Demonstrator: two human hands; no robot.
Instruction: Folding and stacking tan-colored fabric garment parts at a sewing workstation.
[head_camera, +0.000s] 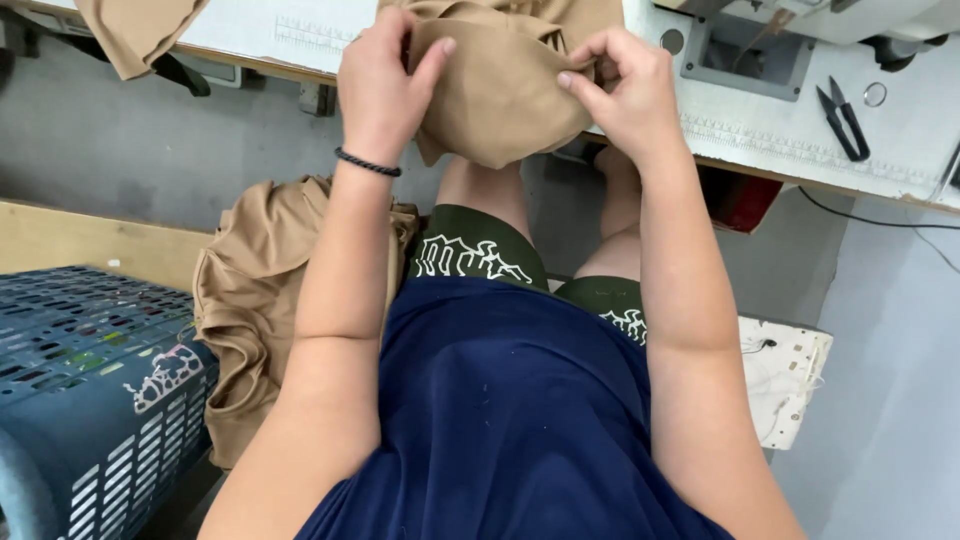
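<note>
Both my hands grip a bunched tan fabric piece (495, 95) at the near edge of the sewing table (800, 140): left hand (385, 85) clutching, right hand (625, 90) pinching its folded edge. Judged unsewn: it lies short of the machine (820, 20). More tan fabric (260, 300) waits below the table, left.

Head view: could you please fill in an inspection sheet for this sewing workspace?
Surface: white sewing table, with a sewing machine at the far edge.
Job's things: tan cloth, bunched at the table's edge.
Clutter: black snips on the table; tan pile beside the blue crate.
Grippers: left hand and right hand both pinch the tan cloth.
Cables: black cable runs below the table's edge.
Surroundings: grey floor; wooden board.
</note>
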